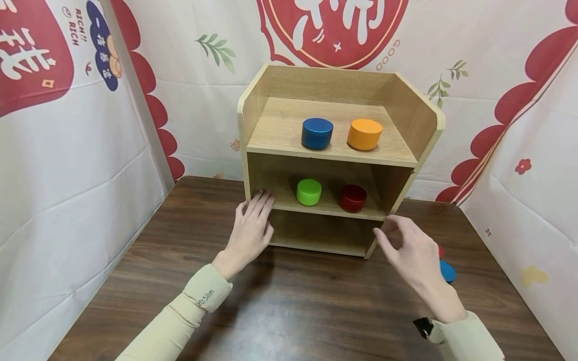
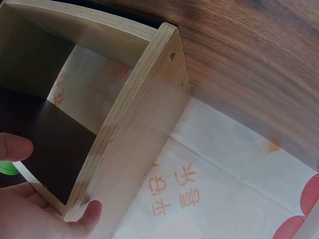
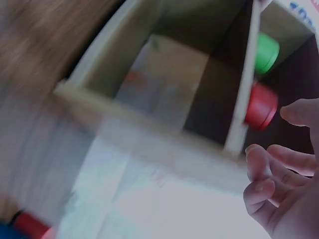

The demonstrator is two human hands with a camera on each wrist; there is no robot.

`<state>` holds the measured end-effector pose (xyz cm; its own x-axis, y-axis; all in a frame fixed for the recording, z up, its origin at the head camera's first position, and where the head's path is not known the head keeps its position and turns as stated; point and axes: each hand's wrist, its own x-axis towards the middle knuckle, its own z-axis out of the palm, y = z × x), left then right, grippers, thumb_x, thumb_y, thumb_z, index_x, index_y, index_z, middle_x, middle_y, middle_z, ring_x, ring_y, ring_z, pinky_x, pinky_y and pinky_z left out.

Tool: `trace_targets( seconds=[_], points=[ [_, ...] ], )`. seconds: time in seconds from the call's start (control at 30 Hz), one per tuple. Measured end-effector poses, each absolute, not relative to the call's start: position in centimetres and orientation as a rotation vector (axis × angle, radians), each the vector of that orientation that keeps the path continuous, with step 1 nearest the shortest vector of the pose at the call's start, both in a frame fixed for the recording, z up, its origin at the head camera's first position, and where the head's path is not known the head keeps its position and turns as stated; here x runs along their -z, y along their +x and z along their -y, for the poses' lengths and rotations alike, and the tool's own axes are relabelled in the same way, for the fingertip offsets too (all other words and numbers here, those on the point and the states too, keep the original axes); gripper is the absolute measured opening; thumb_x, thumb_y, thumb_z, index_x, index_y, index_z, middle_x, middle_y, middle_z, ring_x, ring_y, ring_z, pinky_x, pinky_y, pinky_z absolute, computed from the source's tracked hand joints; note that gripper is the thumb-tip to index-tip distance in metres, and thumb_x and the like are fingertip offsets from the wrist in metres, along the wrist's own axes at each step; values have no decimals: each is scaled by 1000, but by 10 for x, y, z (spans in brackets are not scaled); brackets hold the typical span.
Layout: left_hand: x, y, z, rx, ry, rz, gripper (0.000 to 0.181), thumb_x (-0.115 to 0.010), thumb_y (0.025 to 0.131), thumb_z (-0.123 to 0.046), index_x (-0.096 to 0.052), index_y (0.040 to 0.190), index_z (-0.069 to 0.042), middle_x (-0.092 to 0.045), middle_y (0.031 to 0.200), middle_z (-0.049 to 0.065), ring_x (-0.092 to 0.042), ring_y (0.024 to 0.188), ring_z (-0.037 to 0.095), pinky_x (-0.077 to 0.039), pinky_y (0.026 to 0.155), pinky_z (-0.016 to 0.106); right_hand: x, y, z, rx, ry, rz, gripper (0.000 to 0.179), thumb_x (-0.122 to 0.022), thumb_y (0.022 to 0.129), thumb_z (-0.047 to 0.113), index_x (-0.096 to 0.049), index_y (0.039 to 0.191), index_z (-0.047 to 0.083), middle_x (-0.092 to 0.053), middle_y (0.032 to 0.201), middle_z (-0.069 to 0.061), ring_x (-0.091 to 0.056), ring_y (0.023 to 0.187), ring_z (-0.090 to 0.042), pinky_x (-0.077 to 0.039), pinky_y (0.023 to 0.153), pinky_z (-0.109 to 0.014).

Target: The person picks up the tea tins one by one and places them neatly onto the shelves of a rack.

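A small wooden shelf unit (image 1: 325, 80) stands on the table. On its top board sit a blue round tin (image 1: 317, 134) and an orange round tin (image 1: 365, 135). The middle board bears a green round tin (image 1: 309, 192) and a dark red round tin (image 1: 353, 198). My left hand (image 1: 254, 224) holds the unit's left front edge at the middle board, with fingers on both sides of the side panel (image 2: 134, 134). Beside the right front edge hovers my right hand (image 1: 408, 250), fingers loosely bent and nothing in them, close to the red tin (image 3: 261, 106) in the right wrist view.
A flat blue round thing (image 1: 448, 271) and a red one (image 1: 440, 252) lie on the dark wooden table (image 1: 289, 311), partly hidden behind my right hand. Printed white cloth (image 1: 194, 115) hangs behind the unit and along both sides. The unit's bottom compartment (image 1: 318, 232) faces me.
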<state>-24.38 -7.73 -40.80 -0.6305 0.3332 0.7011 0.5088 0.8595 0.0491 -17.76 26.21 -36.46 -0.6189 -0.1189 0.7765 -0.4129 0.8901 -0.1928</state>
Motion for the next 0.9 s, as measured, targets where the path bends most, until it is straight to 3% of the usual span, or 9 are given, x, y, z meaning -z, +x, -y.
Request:
trace_targets(
  seconds=[0.17,0.27,0.4,0.63,0.9],
  points=[
    [407,-243,78,314,-613,2298,60,-58,78,-7,-50,138,-4,-51,144,11,-45,136,27,-38,99,52,382,-172,-299,-460,163,2285,34,-73,78,21,-65,105,3,-66,79,-12,-58,64,-26,-41,54,-45],
    [407,-243,78,311,-611,2299,61,-59,78,-7,-50,138,-4,-51,144,11,-45,136,27,-37,99,52,392,-168,-323,-449,0,2421,44,-70,82,29,-61,112,-2,-63,92,-22,-58,81,-38,-43,61,-53],
    [408,-243,78,313,-605,2306,62,-61,78,-7,-50,138,-4,-51,144,11,-44,137,26,-38,99,52,409,-165,-355,-376,-152,2595,67,-67,84,43,-53,121,-10,-53,112,-36,-47,98,-52,-39,74,-63],
    [407,-243,77,323,-609,2300,62,-62,77,-6,-50,138,-4,-51,144,11,-44,136,26,-38,99,52,434,-163,-395,-286,-352,2835,102,-59,80,68,-42,128,-20,-42,117,-47,-39,100,-61,-36,77,-68],
    [406,-242,76,325,-610,2297,60,-59,78,-7,-51,138,-4,-51,143,11,-45,136,27,-38,99,52,445,-165,-412,-288,-402,2995,106,-62,75,72,-42,117,-23,-48,102,-44,-50,87,-56,-43,62,-59]
  ],
)
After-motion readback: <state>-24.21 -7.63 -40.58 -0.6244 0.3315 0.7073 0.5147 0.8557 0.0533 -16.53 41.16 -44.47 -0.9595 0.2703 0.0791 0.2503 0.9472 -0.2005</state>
